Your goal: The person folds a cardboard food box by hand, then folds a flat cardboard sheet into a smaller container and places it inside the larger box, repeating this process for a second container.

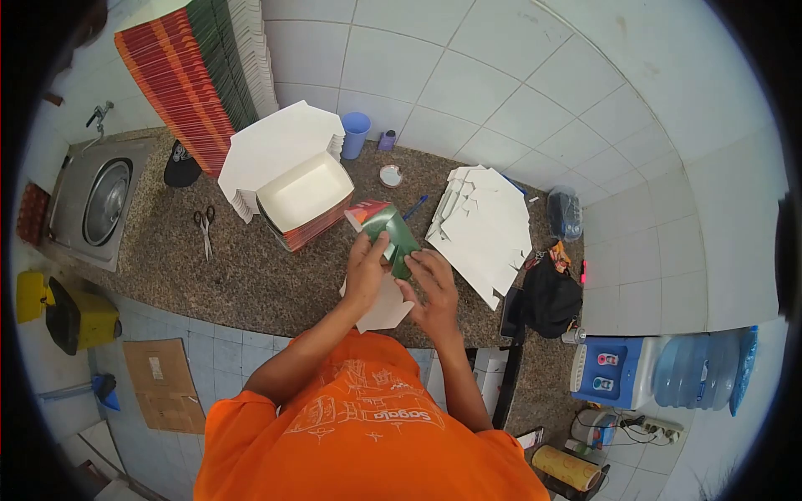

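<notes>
A green and red printed carton [388,224], partly folded, is held between my two hands above the granite counter. My left hand [366,271] pinches its left side, fingers closed on it. On its lower right corner, my right hand [433,288] has its fingers pressed. A white flap [386,307] extends below the carton, between my wrists. Just behind my left hand stands a stack of formed cartons [307,190], white inside. Flat white blanks [483,225] lie in a pile to the right of my right hand.
Tall stacks of red and green cartons [180,83] stand at the back left, beside more white blanks [280,142]. Scissors [205,234], a blue cup [355,135], a small lid [390,175] and a black bag [551,296] are on the counter. A sink [107,204] is far left.
</notes>
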Motion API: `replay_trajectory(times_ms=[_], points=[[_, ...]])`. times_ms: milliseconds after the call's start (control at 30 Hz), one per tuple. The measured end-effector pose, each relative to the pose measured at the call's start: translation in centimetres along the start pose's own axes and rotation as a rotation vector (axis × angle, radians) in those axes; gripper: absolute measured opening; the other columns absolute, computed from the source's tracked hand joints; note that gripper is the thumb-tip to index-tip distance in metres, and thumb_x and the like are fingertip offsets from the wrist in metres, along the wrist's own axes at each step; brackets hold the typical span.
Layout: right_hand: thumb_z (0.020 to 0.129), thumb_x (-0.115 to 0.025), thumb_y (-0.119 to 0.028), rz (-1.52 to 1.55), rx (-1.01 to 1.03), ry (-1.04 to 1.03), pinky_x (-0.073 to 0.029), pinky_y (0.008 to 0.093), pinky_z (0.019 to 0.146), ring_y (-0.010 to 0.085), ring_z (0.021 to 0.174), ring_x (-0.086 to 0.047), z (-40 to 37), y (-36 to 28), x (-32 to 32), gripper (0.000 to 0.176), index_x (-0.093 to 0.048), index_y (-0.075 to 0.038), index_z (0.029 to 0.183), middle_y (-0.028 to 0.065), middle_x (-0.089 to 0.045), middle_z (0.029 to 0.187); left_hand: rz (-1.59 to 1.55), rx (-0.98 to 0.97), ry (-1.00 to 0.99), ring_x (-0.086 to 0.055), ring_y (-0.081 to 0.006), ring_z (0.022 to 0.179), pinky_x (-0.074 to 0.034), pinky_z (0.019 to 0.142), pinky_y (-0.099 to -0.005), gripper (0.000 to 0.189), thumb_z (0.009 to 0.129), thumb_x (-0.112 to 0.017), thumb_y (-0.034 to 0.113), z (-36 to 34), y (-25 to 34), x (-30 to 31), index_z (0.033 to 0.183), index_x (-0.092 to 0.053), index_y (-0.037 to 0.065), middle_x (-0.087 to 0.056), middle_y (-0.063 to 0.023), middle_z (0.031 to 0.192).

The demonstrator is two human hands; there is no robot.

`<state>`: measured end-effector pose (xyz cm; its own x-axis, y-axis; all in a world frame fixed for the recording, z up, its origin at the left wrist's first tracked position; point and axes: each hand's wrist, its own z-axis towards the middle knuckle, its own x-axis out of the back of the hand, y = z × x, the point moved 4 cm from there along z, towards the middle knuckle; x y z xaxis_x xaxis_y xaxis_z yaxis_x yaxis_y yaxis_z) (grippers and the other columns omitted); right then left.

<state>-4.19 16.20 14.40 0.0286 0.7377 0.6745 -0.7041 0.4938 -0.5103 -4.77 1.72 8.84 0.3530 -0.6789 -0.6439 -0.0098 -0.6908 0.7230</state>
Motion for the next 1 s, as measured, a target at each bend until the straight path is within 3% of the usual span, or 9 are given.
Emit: replay_trajectory(times_ms=[233, 433, 500, 633, 700, 733, 833, 900, 1000], points=[[0.084, -0.077, -0.004, 0.171, -0.021, -0.211, -0.052, 0.0458, 0.099, 0.0375, 0.125, -0.057, 0.3, 0.0, 0.6, 0.036, -0.072, -0.001, 0.12, 0.0159, -0.061, 0.131, 0.151, -0.016, -0.114, -0.067, -0.0093, 0.081, -0.054, 0.073, -0.0271, 0.03, 0.109, -0.054, 0.037, 0.2, 0.4, 0.3, 0.11, -0.063, 0.009, -0.068, -0.0016, 0.095], [0.08, -0.083, -0.005, 0.133, -0.157, 0.033, -0.052, 0.0433, 0.097, 0.0363, 0.124, -0.059, -0.9, 2.5, -1.1, 0.039, -0.074, -0.002, 0.118, 0.017, -0.06, 0.139, 0.163, -0.104, -0.101, -0.062, -0.0056, 0.081, -0.05, 0.072, -0.0233, 0.036, 0.11, -0.051, 0.039, -1.8, -2.9, -0.3, 0.112, -0.065, 0.005, -0.068, -0.0003, 0.094], [0.078, -0.086, -0.006, 0.155, -0.191, 0.141, -0.052, 0.0394, 0.096, 0.0325, 0.121, -0.063, -1.1, 2.7, -0.8, 0.03, -0.072, 0.0, 0.103, 0.0192, -0.062, 0.139, 0.246, 0.089, -0.244, -0.061, -0.0048, 0.084, -0.049, 0.076, -0.0232, 0.036, 0.11, -0.052, 0.037, -1.6, -3.1, 0.8, 0.112, -0.065, 0.004, -0.067, 0.0005, 0.095], [0.08, -0.084, -0.006, 0.425, -0.329, 0.162, -0.051, 0.0361, 0.095, 0.0255, 0.117, -0.065, 0.0, 3.9, 0.2, 0.024, -0.062, -0.002, 0.088, 0.0213, -0.065, 0.134, 0.08, 0.128, -0.337, -0.067, -0.0097, 0.088, -0.055, 0.08, -0.0266, 0.034, 0.11, -0.052, 0.032, -1.9, -2.9, 0.9, 0.112, -0.066, 0.001, -0.068, -0.0048, 0.099], [0.083, -0.081, -0.006, 0.532, -0.424, -0.005, -0.049, 0.034, 0.096, 0.0213, 0.114, -0.064, 0.1, 4.2, 1.3, 0.028, -0.053, -0.005, 0.082, 0.0218, -0.066, 0.131, 0.382, 0.031, -0.594, -0.067, -0.0095, 0.089, -0.054, 0.081, -0.0254, 0.032, 0.109, -0.051, 0.025, -3.6, 3.9, -1.0, 0.11, -0.067, -0.003, -0.068, -0.0049, 0.1], [0.082, -0.081, -0.009, 0.666, -0.435, -0.044, -0.049, 0.0335, 0.096, 0.0204, 0.11, -0.065, 0.1, 3.9, 1.6, 0.025, -0.056, -0.006, 0.084, 0.0196, -0.068, 0.128, 0.341, 0.044, -0.604, -0.059, -0.0047, 0.079, -0.049, 0.068, -0.0254, 0.027, 0.104, -0.059, 0.02, -3.8, 4.9, -1.5, 0.103, -0.071, -0.004, -0.069, -0.001, 0.088], [0.079, -0.085, -0.011, 0.684, -0.283, -0.118, -0.049, 0.0333, 0.095, 0.0203, 0.107, -0.065, 1.3, 0.8, 1.9, 0.029, -0.057, -0.007, 0.085, 0.0187, -0.069, 0.125, 0.753, 0.011, -0.67, -0.067, -0.0092, 0.089, -0.053, 0.08, -0.0242, 0.023, 0.101, -0.063, 0.015, -4.3, 4.8, -1.1, 0.111, -0.067, -0.005, -0.07, -0.0042, 0.102], [0.076, -0.087, -0.011, 0.645, -0.27, -0.154, -0.049, 0.0335, 0.094, 0.02, 0.106, -0.065, 2.0, 0.7, 1.7, 0.031, -0.058, -0.007, 0.086, 0.0186, -0.07, 0.124, 0.692, -0.037, -0.612, -0.067, -0.0113, 0.089, -0.054, 0.08, -0.0279, 0.02, 0.097, -0.066, 0.009, -4.1, 3.2, -0.1, 0.111, -0.067, -0.006, -0.07, -0.0058, 0.106], [0.074, -0.09, -0.011, 0.598, -0.25, -0.244, -0.049, 0.0341, 0.096, 0.0212, 0.111, -0.065, 2.3, 1.3, 2.1, 0.033, -0.061, -0.008, 0.09, 0.0198, -0.069, 0.127, 0.291, 0.236, -0.408, -0.069, -0.0167, 0.096, -0.054, 0.087, -0.0315, 0.021, 0.097, -0.064, 0.005, -4.1, 2.8, 1.9, 0.115, -0.067, -0.006, -0.07, -0.0086, 0.114]])
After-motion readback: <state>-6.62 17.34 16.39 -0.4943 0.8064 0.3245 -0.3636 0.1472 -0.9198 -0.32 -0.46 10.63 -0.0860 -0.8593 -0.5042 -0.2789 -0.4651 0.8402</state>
